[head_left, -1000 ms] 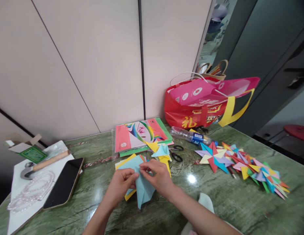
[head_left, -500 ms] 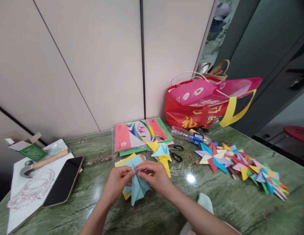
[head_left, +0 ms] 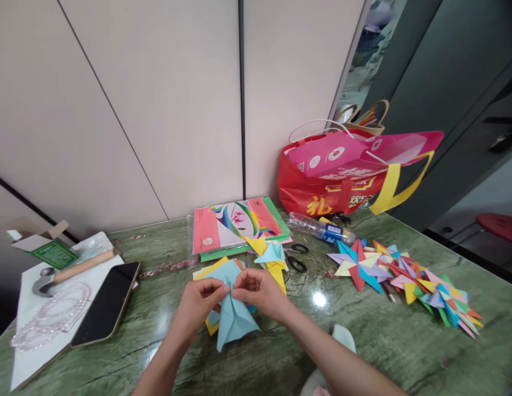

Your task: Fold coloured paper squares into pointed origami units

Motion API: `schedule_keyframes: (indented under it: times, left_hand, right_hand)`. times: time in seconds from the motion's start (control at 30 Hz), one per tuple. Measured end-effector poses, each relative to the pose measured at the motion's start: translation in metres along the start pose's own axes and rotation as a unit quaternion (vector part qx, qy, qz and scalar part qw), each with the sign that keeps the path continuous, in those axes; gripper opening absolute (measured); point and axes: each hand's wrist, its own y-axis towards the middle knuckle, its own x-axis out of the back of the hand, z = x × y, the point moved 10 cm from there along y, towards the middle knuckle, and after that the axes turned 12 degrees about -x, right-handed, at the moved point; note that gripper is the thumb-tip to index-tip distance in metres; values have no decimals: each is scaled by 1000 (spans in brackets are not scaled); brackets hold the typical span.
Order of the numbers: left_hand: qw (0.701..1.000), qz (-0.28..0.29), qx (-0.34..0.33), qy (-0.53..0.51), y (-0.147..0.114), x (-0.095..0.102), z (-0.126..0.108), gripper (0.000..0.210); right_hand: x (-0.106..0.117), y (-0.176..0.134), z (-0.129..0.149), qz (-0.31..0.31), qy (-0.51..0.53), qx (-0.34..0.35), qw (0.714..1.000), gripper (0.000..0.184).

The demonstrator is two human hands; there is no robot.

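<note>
A light blue sheet of origami paper (head_left: 236, 323), creased and partly folded, is held up between both hands. My left hand (head_left: 204, 301) pinches its upper edge from the left. From the right, my right hand (head_left: 260, 292) pinches the same edge, its fingertips close to the left thumb. Below and behind the sheet lies a stack of coloured paper (head_left: 212, 325), partly covered by my hands. Folded yellow pieces (head_left: 276, 275) and a folded light blue piece (head_left: 271, 253) rest just beyond my right hand, beside black-handled scissors (head_left: 298, 264).
Paper packs (head_left: 217, 228) lie against the wall. A red bag (head_left: 297, 187) and a plastic bottle (head_left: 317, 227) stand and lie at back right, with folded paper stars (head_left: 359, 265) in front. At left are a phone (head_left: 107, 302), a hammer (head_left: 85, 265) and beads (head_left: 53, 316).
The light blue sheet has spread wider and its lower edge has swung slightly toward me. My fingertips still pinch its top edge.
</note>
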Motion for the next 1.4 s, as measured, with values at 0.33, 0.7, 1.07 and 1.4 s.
schedule_keyframes:
  times: [0.33,0.7,1.07,1.4]
  left_hand:
    - [998,-62,-24,-13,2,9,-2,27]
    - [997,55,47,-19,-3,-14,15,29]
    - [996,57,53,-30,-2,-15,23,30]
    - [994,69,62,-51,-4,-20,22,31]
  right_hand:
    - [-1,-3,6,2,-6,34,999,22]
    - [14,1,-4,-28,9,-8,1000,22]
    - [11,2,-8,9,-10,-10,1000,20]
    - [11,1,0,2,-51,30,998,24]
